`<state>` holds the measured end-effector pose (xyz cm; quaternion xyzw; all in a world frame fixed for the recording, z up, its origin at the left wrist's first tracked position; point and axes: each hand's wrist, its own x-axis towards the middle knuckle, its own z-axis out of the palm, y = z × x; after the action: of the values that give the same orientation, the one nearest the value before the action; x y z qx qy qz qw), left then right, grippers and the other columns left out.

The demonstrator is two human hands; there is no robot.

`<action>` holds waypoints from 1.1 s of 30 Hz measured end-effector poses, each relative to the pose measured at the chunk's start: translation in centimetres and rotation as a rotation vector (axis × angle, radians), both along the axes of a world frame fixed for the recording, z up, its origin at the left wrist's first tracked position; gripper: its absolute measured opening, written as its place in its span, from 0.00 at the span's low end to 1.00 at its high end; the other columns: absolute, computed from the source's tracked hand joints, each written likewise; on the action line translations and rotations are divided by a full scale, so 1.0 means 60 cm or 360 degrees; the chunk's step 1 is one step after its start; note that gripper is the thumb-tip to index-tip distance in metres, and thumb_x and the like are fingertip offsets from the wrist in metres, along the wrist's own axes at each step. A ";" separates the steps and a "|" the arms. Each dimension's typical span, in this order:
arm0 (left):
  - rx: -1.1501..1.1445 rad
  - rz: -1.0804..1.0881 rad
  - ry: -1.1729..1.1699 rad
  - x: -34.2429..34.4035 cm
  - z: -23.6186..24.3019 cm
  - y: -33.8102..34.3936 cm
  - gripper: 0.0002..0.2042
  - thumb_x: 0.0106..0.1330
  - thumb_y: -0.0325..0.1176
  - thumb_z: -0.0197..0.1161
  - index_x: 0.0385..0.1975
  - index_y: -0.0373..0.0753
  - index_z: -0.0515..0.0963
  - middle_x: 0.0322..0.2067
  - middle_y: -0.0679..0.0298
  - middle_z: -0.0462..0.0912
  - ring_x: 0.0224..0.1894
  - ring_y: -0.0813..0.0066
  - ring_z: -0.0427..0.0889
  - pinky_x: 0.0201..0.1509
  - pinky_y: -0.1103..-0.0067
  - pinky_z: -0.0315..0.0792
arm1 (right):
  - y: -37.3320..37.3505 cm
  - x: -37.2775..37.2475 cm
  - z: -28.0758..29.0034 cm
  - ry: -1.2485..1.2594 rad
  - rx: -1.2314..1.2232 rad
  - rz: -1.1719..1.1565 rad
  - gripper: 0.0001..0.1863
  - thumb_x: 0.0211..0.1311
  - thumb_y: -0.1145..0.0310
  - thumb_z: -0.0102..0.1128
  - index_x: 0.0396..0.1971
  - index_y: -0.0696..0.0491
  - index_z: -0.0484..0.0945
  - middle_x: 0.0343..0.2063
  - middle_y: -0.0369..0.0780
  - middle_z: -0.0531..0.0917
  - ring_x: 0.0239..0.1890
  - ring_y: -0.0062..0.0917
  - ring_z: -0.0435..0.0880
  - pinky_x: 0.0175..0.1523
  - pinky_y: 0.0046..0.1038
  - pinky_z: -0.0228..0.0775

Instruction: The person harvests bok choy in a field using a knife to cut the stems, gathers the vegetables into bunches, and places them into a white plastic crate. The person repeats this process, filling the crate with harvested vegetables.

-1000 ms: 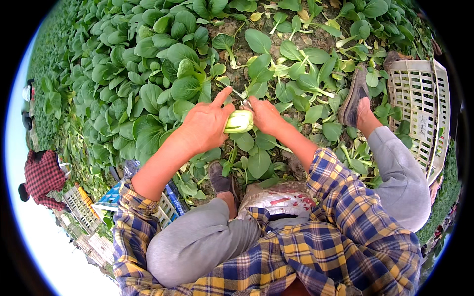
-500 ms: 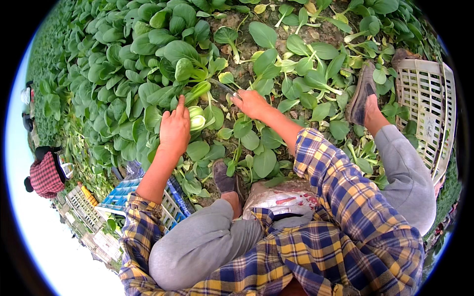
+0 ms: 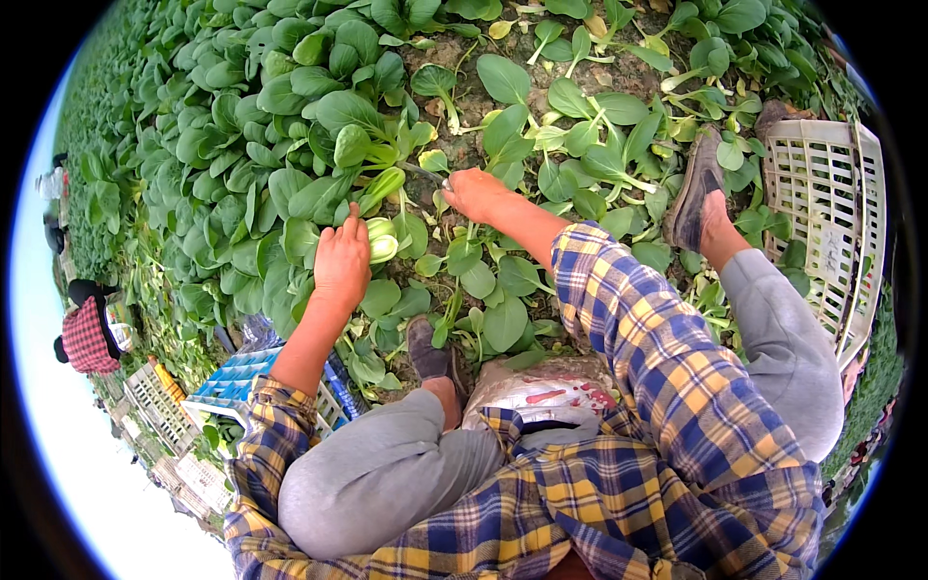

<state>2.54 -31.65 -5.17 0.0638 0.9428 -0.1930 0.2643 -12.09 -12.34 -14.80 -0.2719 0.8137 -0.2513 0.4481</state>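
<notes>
My left hand [image 3: 341, 263] is closed around a head of bok choy [image 3: 383, 242] whose pale green base points right, its leaves partly hidden behind the fingers. Just beyond those fingers, another bok choy [image 3: 387, 182] shows its light green stalks at the edge of the dense leafy rows. My right hand [image 3: 476, 196] grips a knife, its handle mostly covered by the fingers. The thin knife blade [image 3: 422, 173] points left toward the base of that second plant; whether it touches the stalk I cannot tell.
Cut bok choy and loose leaves [image 3: 604, 150] lie over the soil ahead and right. A cream plastic crate [image 3: 822, 213] stands beyond my right foot; a blue and white crate [image 3: 237, 379] is near my left elbow. At far left, a person in a red checked shirt [image 3: 89, 335] bends down.
The whole view has shifted slightly. My right hand and the knife have moved a little left, closer to the plant's base. My left hand keeps its hold on the bok choy.
</notes>
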 end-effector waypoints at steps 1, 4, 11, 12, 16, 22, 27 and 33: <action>0.0014 0.0003 0.0024 0.004 -0.003 0.001 0.28 0.49 0.30 0.64 0.54 0.33 0.69 0.63 0.52 0.65 0.44 0.75 0.77 0.50 0.79 0.64 | 0.000 -0.004 0.010 -0.0028 0.0016 0.0040 0.18 0.65 0.57 0.50 0.40 0.57 0.79 0.41 0.50 0.82 0.46 0.45 0.80 0.52 0.41 0.71; 0.0092 0.0025 0.0086 0.015 -0.013 0.005 0.27 0.49 0.28 0.63 0.53 0.32 0.69 0.62 0.52 0.66 0.43 0.74 0.78 0.50 0.78 0.64 | 0.001 0.003 -0.010 0.0079 -0.0012 0.0029 0.17 0.65 0.58 0.51 0.40 0.56 0.79 0.41 0.49 0.82 0.46 0.44 0.80 0.52 0.40 0.72; 0.0142 0.0088 0.0119 0.015 -0.017 0.016 0.26 0.49 0.26 0.61 0.52 0.32 0.70 0.63 0.53 0.65 0.44 0.72 0.78 0.50 0.78 0.65 | 0.004 0.010 -0.011 0.0034 0.0016 -0.0029 0.16 0.65 0.59 0.51 0.38 0.57 0.80 0.40 0.50 0.82 0.44 0.44 0.81 0.51 0.40 0.73; 0.0131 0.0057 0.0123 0.021 -0.021 0.013 0.26 0.49 0.27 0.61 0.52 0.31 0.70 0.62 0.52 0.66 0.44 0.73 0.77 0.50 0.78 0.65 | -0.001 0.013 -0.010 0.0048 -0.0023 -0.0059 0.16 0.65 0.60 0.51 0.38 0.58 0.80 0.39 0.50 0.82 0.44 0.44 0.81 0.51 0.41 0.73; 0.0128 0.0084 0.0107 0.035 -0.024 0.009 0.26 0.49 0.28 0.61 0.53 0.30 0.70 0.63 0.51 0.64 0.45 0.73 0.76 0.51 0.78 0.64 | 0.003 0.009 -0.009 -0.0010 0.0015 -0.0024 0.16 0.65 0.59 0.51 0.39 0.57 0.79 0.39 0.50 0.82 0.44 0.45 0.81 0.50 0.41 0.73; 0.0439 0.0291 0.0280 0.116 -0.002 0.011 0.32 0.43 0.23 0.62 0.56 0.33 0.70 0.65 0.59 0.63 0.43 0.63 0.73 0.51 0.76 0.66 | 0.060 0.073 -0.021 0.0160 -0.0149 -0.0279 0.20 0.66 0.56 0.52 0.40 0.60 0.75 0.31 0.50 0.83 0.33 0.45 0.83 0.42 0.40 0.75; 0.0865 0.0177 0.0858 0.083 0.079 0.074 0.25 0.42 0.23 0.62 0.47 0.31 0.77 0.61 0.57 0.71 0.30 0.64 0.74 0.40 0.76 0.68 | 0.061 0.133 0.056 -0.0918 -0.0859 -0.1371 0.24 0.70 0.49 0.46 0.38 0.59 0.73 0.26 0.43 0.84 0.15 0.16 0.74 0.18 0.21 0.66; 0.0904 -0.0024 0.0733 0.079 0.102 0.108 0.24 0.48 0.31 0.65 0.49 0.34 0.77 0.61 0.54 0.71 0.36 0.72 0.79 0.35 0.78 0.65 | 0.025 0.121 0.154 -0.1446 -0.1736 -0.1937 0.20 0.68 0.54 0.54 0.45 0.57 0.69 0.45 0.43 0.82 0.12 0.11 0.64 0.14 0.15 0.60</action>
<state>7.27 -25.19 0.94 0.0965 0.9931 0.0653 0.0155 -4.80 -10.84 -5.57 0.1526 0.3325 -0.8721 0.3249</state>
